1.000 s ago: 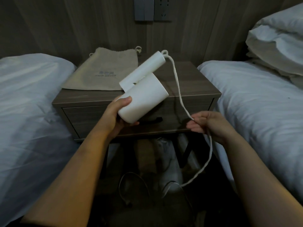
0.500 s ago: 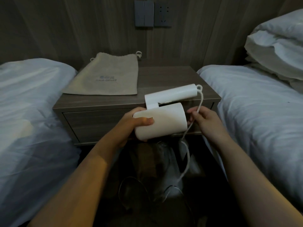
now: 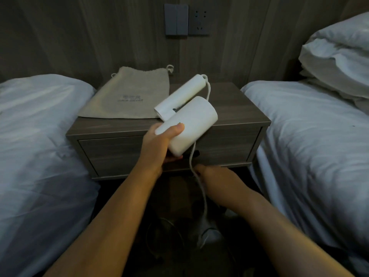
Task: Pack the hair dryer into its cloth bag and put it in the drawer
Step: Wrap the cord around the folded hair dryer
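Observation:
A white hair dryer (image 3: pixel 191 120) with its handle folded against the barrel is held in front of the nightstand by my left hand (image 3: pixel 159 144), which grips the barrel's near end. Its white cord (image 3: pixel 201 188) runs from the handle's tip behind the barrel and hangs down toward the floor. My right hand (image 3: pixel 213 174) is low, below the drawer, with fingers on the cord. A beige cloth bag (image 3: pixel 129 94) lies flat on the left of the nightstand top (image 3: pixel 239 108). The drawer (image 3: pixel 115 150) below is closed.
Two beds with white sheets flank the nightstand, one on the left (image 3: pixel 40 136), one on the right (image 3: pixel 311 136), with pillows (image 3: pixel 337 56) at the far right. A switch and socket panel (image 3: pixel 186 20) is on the wall. Shoes and cables lie on the dark floor (image 3: pixel 175 240).
My left hand has raised and tilted the dryer so its handle points up and away. My right hand has dropped from beside the barrel down along the cord, below the drawer.

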`<control>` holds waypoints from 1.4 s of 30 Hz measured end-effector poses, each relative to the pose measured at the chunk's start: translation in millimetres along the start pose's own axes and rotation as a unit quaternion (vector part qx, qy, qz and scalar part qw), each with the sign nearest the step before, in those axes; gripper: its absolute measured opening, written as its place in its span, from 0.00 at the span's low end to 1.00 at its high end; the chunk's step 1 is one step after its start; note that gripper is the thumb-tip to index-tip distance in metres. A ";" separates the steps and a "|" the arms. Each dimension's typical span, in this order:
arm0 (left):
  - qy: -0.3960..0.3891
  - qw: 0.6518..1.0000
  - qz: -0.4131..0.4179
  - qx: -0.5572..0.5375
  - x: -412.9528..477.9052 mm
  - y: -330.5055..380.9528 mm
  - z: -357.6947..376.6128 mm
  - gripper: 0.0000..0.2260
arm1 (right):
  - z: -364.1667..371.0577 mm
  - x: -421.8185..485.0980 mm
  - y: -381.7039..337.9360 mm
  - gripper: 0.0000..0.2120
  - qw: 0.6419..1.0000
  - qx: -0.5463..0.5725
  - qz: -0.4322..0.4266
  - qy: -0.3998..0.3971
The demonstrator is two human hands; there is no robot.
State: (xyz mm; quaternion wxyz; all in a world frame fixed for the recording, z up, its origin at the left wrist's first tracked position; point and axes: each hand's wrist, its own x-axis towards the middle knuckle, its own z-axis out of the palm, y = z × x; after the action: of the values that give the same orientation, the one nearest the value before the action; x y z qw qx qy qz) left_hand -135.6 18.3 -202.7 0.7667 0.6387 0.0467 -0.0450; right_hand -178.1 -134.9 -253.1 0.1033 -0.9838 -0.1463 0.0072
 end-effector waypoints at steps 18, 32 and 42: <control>-0.029 0.927 0.191 0.322 -9.5 17.7 -18.2 0.24 | -66.7 -19.7 12.0 0.16 0.985 0.147 -0.082 0.033; -0.283 0.835 0.125 0.455 -8.3 -9.5 -15.3 0.24 | -77.1 -19.2 32.5 0.08 0.964 0.198 0.095 0.149; -0.403 0.848 0.053 0.341 -4.2 -18.3 -26.5 0.26 | -70.1 -16.2 75.2 0.04 0.851 0.514 0.105 0.015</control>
State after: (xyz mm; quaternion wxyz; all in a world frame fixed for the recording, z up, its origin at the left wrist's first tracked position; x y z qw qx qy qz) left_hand -142.5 41.1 -224.8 0.4534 0.7873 -0.3181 -0.2711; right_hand -169.0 -224.1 -200.2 0.5948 -0.8000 -0.0158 0.0771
